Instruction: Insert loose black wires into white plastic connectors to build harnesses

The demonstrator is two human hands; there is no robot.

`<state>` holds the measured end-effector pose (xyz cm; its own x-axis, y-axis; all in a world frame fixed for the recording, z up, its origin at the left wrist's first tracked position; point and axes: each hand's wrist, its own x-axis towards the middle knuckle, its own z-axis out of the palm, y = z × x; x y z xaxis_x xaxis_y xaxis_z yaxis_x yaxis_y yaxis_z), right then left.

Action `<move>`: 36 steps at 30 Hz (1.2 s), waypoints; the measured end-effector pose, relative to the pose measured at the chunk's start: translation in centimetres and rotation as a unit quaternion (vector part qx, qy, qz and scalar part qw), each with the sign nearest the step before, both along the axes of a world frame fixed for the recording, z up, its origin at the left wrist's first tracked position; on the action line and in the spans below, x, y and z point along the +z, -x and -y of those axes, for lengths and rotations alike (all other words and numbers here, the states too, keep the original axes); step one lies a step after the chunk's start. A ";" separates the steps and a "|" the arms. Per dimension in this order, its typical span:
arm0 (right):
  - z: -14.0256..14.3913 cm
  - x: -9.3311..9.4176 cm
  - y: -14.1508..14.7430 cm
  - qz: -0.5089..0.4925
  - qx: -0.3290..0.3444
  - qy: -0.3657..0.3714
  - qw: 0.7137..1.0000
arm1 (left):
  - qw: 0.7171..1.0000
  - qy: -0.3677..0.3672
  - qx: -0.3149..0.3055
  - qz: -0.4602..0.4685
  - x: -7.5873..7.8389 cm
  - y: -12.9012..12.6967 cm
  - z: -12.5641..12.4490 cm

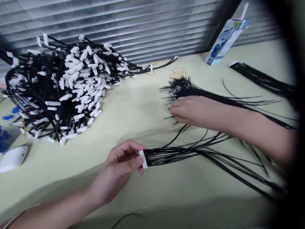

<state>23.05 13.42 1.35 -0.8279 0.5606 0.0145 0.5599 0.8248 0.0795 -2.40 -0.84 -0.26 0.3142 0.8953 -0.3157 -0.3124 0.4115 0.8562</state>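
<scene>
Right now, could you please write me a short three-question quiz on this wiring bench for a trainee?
1. True or false: the left hand pinches a white connector with black wires fanning out to the right.
2. Multiple choice: the right hand rests on (a) the white mouse, (b) the loose bundle of black wires, (c) the blue and white box.
3. Fill in: the big pile of finished harnesses lies on the ____ side of the table.

Key: 1 true; 2 b; 3 left.
</scene>
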 end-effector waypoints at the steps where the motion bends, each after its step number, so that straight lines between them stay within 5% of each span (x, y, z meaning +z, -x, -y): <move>1: -0.1 0.0 0.1 0.014 0.002 -0.006 1.000 | 1.000 0.000 0.000 0.000 0.0 0.0 0.0; 12: 0.2 -0.1 0.8 0.050 0.021 -0.075 0.996 | 1.000 0.007 0.009 -0.004 0.1 -0.1 0.0; 28: 0.7 0.4 1.6 -0.052 -0.082 -0.065 0.993 | 1.000 0.008 0.011 -0.013 0.2 0.0 0.0; 31: 1.1 1.1 2.0 -0.137 -0.114 -0.013 0.984 | 1.000 0.007 0.012 -0.013 0.2 -0.1 0.1; 36: 4.2 4.1 2.9 -0.336 -0.162 0.012 0.928 | 1.000 -0.004 0.007 -0.016 0.1 -0.1 0.2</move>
<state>20.15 9.20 5.43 -0.4244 0.7850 0.4512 0.6952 0.6018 -0.3932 -2.30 -1.03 -0.20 0.2908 0.9020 -0.3191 -0.2899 0.4009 0.8691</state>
